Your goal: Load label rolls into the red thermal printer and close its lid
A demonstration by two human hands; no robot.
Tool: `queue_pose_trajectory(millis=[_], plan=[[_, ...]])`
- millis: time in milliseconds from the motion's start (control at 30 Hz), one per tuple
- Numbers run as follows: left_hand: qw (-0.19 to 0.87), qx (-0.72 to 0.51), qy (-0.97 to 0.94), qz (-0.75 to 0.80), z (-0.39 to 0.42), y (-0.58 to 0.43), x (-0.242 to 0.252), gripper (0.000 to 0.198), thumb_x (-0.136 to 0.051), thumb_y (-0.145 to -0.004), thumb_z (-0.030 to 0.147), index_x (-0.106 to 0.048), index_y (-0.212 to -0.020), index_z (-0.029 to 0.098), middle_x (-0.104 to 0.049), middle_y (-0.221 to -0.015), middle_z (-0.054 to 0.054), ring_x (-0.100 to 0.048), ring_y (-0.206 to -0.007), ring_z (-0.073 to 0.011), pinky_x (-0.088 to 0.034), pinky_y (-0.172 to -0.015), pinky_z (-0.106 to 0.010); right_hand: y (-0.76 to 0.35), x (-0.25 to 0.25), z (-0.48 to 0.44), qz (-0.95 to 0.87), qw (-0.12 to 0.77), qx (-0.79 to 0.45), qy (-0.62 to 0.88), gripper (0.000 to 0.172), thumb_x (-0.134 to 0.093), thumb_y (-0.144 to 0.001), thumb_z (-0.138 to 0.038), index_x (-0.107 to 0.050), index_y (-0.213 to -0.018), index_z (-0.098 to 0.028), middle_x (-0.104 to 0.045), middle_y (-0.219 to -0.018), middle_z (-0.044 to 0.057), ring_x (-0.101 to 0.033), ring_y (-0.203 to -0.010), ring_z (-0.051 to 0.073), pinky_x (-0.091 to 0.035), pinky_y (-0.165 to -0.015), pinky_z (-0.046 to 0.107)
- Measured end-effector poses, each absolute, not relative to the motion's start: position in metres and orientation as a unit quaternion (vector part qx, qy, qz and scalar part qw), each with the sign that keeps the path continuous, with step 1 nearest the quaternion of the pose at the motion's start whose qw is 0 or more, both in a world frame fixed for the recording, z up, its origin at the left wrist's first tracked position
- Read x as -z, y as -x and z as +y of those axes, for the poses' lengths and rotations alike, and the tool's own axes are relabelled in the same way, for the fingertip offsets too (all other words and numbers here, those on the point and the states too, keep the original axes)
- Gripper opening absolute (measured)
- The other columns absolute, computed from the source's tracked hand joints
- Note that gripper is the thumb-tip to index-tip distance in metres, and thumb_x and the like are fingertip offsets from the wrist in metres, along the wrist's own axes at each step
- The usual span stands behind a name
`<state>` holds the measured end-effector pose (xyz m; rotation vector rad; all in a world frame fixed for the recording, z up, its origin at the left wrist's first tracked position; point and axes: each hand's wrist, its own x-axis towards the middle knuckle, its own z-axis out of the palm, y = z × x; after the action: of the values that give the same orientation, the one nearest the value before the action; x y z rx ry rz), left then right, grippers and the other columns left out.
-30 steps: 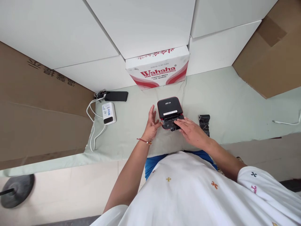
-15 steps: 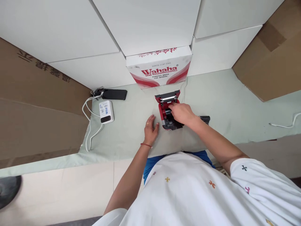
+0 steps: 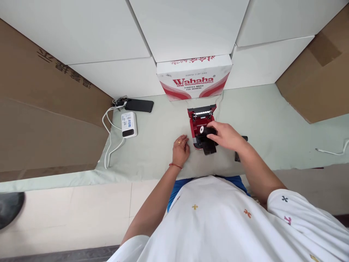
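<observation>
Clamping black roll point(image 3: 209, 131) by its right end in right hand point(image 3: 225, 137), with thumb on near side and fingers on far side, probably to leave the white core end free, facing left. Held over the open bay of red-and-black label printer point(image 3: 193, 128); can't tell if touching inside. Resting left hand point(image 3: 180, 150) palm down on pale green cloth point(image 3: 155, 153), with fingers loosely bent, apparently empty, underside hidden; likely just steadying the posture. Hands apart, with printer and roll between: just right of left fingertips, not touching them, and directly under right fingers. Lid point(image 3: 201, 110) tipped up at the back, presumably for access from the front. Black strip point(image 3: 209, 147) hanging over the front edge, likely paid out from the roll. Farther right, second dark roll point(image 3: 245, 138), mostly hidden by right forearm point(image 3: 257, 163). To the left, white power-bank-like device point(image 3: 129, 122), black phone point(image 3: 140, 105) and looped white cable point(image 3: 105, 160), all well apart from hands. Behind printer, Wahaha water carton point(image 3: 195, 80) against white panels point(image 3: 188, 29), maybe stood there for clearance. Brown cardboard at both sides, left box point(image 3: 49, 120) and right box point(image 3: 313, 72).
</observation>
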<state>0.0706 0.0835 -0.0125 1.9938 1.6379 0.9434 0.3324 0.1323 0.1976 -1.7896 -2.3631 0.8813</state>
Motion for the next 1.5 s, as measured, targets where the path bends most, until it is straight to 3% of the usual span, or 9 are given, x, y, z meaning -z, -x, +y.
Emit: queue_pose_trajectory(millis=[100,200,367,533,633,933,1100,1233,1500], plan=[[0.191,-0.336,-0.713,0.585,0.083,-0.071,0.012,0.039,-0.057,-0.096,0.013,-0.081,-0.125,0.021,-0.081,-0.146,-0.016,-0.072,-0.146,-0.0333,-0.055,-0.131,-0.067,-0.377,-0.203,0.114,-0.732,0.075,-0.364,0.571,0.043,-0.061,-0.109,-0.042,-0.071,-0.147,-0.022,-0.080,-0.092,0.000,-0.071,-0.072,0.021,-0.055,-0.070,0.032],[0.186,-0.337,-0.713,0.586,0.083,-0.072,0.011,0.039,-0.057,-0.095,0.013,-0.081,-0.124,0.021,-0.081,-0.145,-0.016,-0.072,-0.146,-0.0330,-0.055,-0.131,-0.066,-0.414,-0.188,0.102,-0.714,0.052,-0.394,0.576,0.042,-0.061,-0.107,-0.044,-0.075,-0.140,-0.022,-0.078,-0.084,-0.001,-0.070,-0.071,0.021,-0.053,-0.068,0.032],[0.173,-0.336,-0.713,0.590,0.084,-0.073,0.010,0.037,-0.057,-0.095,0.014,-0.081,-0.121,0.021,-0.082,-0.144,-0.016,-0.073,-0.144,-0.0334,-0.055,-0.131,-0.066,-0.418,-0.143,0.090,-0.722,-0.022,-0.341,0.602,0.028,-0.074,-0.098,-0.024,-0.082,-0.125,-0.021,-0.088,-0.109,0.010,-0.081,-0.097,0.028,-0.058,-0.085,0.034],[0.168,-0.327,-0.719,0.590,0.084,-0.073,0.010,0.035,-0.056,-0.096,0.014,-0.080,-0.121,0.021,-0.082,-0.144,-0.016,-0.073,-0.143,-0.0328,-0.056,-0.131,-0.065,-0.410,-0.125,0.086,-0.717,-0.033,-0.279,0.638,0.042,-0.064,-0.107,-0.023,-0.077,-0.147,-0.021,-0.079,-0.150,0.015,-0.078,-0.130,0.032,-0.059,-0.103,0.039],[0.167,-0.325,-0.721,0.589,0.083,-0.073,0.010,0.036,-0.054,-0.097,0.014,-0.080,-0.123,0.020,-0.081,-0.145,-0.018,-0.072,-0.145,-0.0331,-0.054,-0.131,-0.065,-0.426,-0.127,0.090,-0.691,-0.041,-0.232,0.684,0.052,-0.057,-0.109,-0.022,-0.069,-0.159,-0.018,-0.067,-0.166,0.020,-0.078,-0.127,0.036,-0.061,-0.098,0.044],[0.168,-0.323,-0.719,0.592,0.083,-0.073,0.011,0.037,-0.056,-0.097,0.012,-0.080,-0.123,0.020,-0.081,-0.146,-0.017,-0.072,-0.145,-0.0329,-0.054,-0.131,-0.064,-0.449,-0.123,0.099,-0.672,-0.108,-0.265,0.683,0.047,-0.061,-0.097,-0.012,-0.081,-0.139,-0.015,-0.075,-0.144,0.026,-0.080,-0.112,0.038,-0.061,-0.089,0.046],[0.168,-0.317,-0.722,0.592,0.084,-0.072,0.014,0.037,-0.056,-0.097,0.011,-0.080,-0.123,0.020,-0.080,-0.148,-0.016,-0.072,-0.146,-0.0329,-0.054,-0.132,-0.063,-0.470,-0.177,0.107,-0.720,-0.099,-0.426,0.538,0.036,-0.074,-0.095,-0.038,-0.087,-0.126,-0.026,-0.088,-0.121,0.004,-0.080,-0.110,0.027,-0.061,-0.097,0.035],[0.166,-0.321,-0.722,0.590,0.083,-0.072,0.013,0.036,-0.056,-0.097,0.011,-0.080,-0.122,0.019,-0.081,-0.147,-0.017,-0.073,-0.145,-0.0339,-0.055,-0.131,-0.063,-0.460,-0.226,0.123,-0.754,-0.025,-0.522,0.397,0.057,-0.069,-0.102,-0.059,-0.083,-0.141,-0.020,-0.086,-0.129,0.007,-0.080,-0.110,0.026,-0.059,-0.095,0.035],[0.164,-0.320,-0.724,0.589,0.083,-0.073,0.012,0.039,-0.058,-0.095,0.009,-0.081,-0.124,0.021,-0.081,-0.147,-0.016,-0.073,-0.146,-0.0328,-0.056,-0.131,-0.062,-0.340,-0.209,0.162,-0.815,-0.058,-0.265,0.513,0.045,-0.063,-0.107,-0.024,-0.076,-0.150,-0.020,-0.082,-0.146,0.013,-0.077,-0.132,0.031,-0.057,-0.110,0.038]])
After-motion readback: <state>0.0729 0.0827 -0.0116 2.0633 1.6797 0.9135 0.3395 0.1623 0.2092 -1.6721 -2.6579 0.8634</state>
